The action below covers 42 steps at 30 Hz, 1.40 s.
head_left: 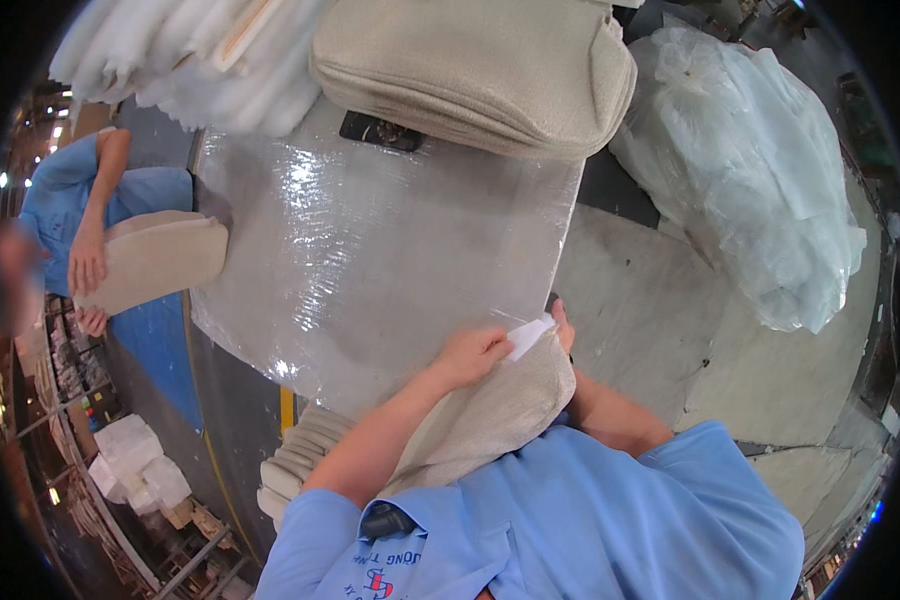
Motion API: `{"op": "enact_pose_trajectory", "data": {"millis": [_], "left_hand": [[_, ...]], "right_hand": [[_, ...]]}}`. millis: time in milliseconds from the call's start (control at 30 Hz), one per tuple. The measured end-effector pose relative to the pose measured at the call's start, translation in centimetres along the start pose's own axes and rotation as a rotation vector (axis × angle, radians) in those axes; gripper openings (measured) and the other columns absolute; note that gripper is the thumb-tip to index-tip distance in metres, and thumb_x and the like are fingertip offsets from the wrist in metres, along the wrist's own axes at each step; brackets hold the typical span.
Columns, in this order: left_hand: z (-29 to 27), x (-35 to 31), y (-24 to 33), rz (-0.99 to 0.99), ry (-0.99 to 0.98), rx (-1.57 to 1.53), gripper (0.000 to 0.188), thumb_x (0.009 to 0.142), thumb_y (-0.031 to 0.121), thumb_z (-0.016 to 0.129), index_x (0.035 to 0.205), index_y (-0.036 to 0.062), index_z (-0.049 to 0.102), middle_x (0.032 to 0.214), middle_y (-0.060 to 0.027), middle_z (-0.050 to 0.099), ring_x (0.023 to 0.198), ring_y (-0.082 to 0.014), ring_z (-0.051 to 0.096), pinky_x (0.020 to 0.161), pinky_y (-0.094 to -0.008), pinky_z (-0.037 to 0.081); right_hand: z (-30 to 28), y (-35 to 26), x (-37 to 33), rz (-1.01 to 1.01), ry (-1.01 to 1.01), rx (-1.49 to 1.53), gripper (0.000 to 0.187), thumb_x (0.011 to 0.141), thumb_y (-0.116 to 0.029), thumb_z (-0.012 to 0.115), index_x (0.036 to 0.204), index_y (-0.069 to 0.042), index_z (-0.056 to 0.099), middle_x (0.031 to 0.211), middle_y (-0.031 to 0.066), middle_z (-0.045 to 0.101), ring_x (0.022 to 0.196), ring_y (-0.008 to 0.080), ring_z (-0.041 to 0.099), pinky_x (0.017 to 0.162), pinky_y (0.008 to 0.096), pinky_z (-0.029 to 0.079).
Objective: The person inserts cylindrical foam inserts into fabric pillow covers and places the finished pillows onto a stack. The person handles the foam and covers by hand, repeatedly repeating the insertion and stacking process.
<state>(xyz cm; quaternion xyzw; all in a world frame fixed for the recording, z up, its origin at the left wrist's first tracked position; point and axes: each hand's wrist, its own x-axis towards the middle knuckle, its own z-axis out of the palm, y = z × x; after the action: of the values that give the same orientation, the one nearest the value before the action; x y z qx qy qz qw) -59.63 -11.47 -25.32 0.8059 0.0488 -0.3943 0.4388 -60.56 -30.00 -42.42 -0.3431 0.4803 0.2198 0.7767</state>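
Note:
A beige woven cushion [505, 410] lies tilted against my front, its narrow end pointing away from me. White lining or padding [530, 338] shows at that end. My left hand [475, 355] pinches the white material with its fingers closed. On the other side of the same end, my right hand [562, 328] grips the edge of the cushion; part of its fingers is hidden. Beside my right fingertips is a small dark thing [554, 301], too small to make out.
A plastic-wrapped table surface [420, 240] spreads ahead, with stacked beige cushions [470, 70] and white padding rolls [195, 50]. More beige covers [305, 455] are piled left of me. A large bag of white material [740, 170] stands right. At left, a co-worker [120, 190] handles another cushion [160, 258].

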Motion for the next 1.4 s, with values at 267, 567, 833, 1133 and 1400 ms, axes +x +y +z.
{"op": "enact_pose_trajectory", "data": {"millis": [267, 567, 833, 1133, 1400], "left_hand": [[0.3, 7.1, 5.8, -0.002, -0.13, 0.159, 0.038, 0.1, 0.042, 0.062, 0.099, 0.005, 0.07, 0.09, -0.015, 0.072, 0.083, -0.0315, 0.067, 0.076, -0.0435, 0.051], [1.1, 8.9, 6.1, 0.207, -0.163, 0.424, 0.031, 0.1, 0.034, 0.06, 0.101, 0.0072, 0.074, 0.103, -0.0171, 0.075, 0.097, -0.0397, 0.069, 0.086, -0.0499, 0.053], [-0.6, 2.2, 1.2, -0.063, 0.07, 0.194, 0.034, 0.101, 0.039, 0.061, 0.099, 0.0069, 0.073, 0.099, -0.0168, 0.074, 0.097, -0.0386, 0.068, 0.082, -0.046, 0.052], [2.7, -4.1, -2.5, -0.167, 0.52, 0.17, 0.033, 0.104, 0.041, 0.058, 0.101, 0.0085, 0.064, 0.087, -0.0173, 0.071, 0.086, -0.0416, 0.068, 0.074, -0.0492, 0.053], [1.7, -4.7, -4.9, 0.034, 0.554, 0.216, 0.027, 0.103, 0.036, 0.057, 0.108, 0.0112, 0.067, 0.097, -0.0153, 0.072, 0.092, -0.0398, 0.068, 0.081, -0.0494, 0.053]], "right_hand": [[0.5, -0.2, -0.5, 0.014, -0.011, -0.068, 0.059, 0.105, -0.051, 0.059, 0.085, 0.003, 0.072, 0.081, 0.0121, 0.072, 0.074, 0.0229, 0.068, 0.067, 0.0424, 0.054], [0.9, -0.5, -1.8, 0.009, 0.013, -0.148, 0.06, 0.104, -0.053, 0.06, 0.084, 0.003, 0.072, 0.082, 0.0128, 0.073, 0.075, 0.0232, 0.068, 0.067, 0.0423, 0.054], [0.9, 0.2, 0.0, -0.015, -0.021, -0.12, 0.062, 0.103, -0.058, 0.058, 0.095, 0.002, 0.07, 0.091, 0.0157, 0.072, 0.083, 0.0283, 0.068, 0.076, 0.0449, 0.054], [0.1, -0.8, -0.2, 0.218, -0.268, 0.008, 0.078, 0.101, -0.069, 0.048, 0.132, 0.001, 0.06, 0.126, 0.0246, 0.067, 0.114, 0.0419, 0.064, 0.102, 0.0528, 0.05], [-0.9, -3.7, -0.9, 0.11, -0.217, -0.421, 0.063, 0.103, -0.059, 0.053, 0.116, 0.001, 0.066, 0.107, 0.019, 0.07, 0.101, 0.032, 0.066, 0.09, 0.0478, 0.052]]}}
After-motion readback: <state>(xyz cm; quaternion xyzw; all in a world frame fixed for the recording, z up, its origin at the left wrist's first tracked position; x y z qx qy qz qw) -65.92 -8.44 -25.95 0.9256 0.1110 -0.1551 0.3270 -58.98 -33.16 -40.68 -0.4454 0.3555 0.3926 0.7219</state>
